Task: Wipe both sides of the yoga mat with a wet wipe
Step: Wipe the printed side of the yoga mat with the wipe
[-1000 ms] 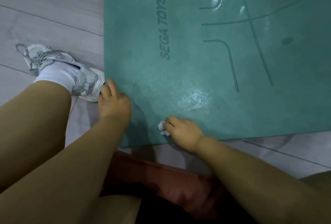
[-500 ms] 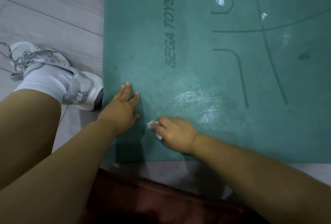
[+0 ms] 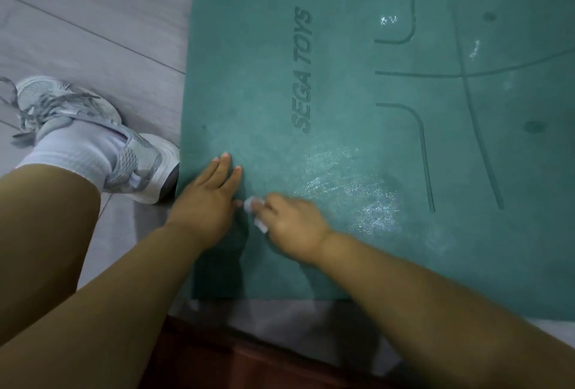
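Observation:
A teal yoga mat [image 3: 357, 92] with dark lines and lettering lies flat on the floor and fills most of the view. Wet streaks shine on it to the right of my hands. My left hand [image 3: 207, 198] lies flat on the mat near its left edge, fingers straight. My right hand [image 3: 291, 223] grips a small white wet wipe [image 3: 253, 209] and presses it on the mat just right of my left hand. The wipe is mostly hidden under the fingers.
Grey plank flooring [image 3: 93, 21] lies left of the mat. My left foot in a grey sneaker [image 3: 102, 145] and white sock stands against the mat's left edge. The mat's near edge [image 3: 280, 298] runs just below my hands.
My left hand has come off the mat's left edge onto its surface and lies flat. My right hand with the wipe has slid left and up the mat, close beside the left hand.

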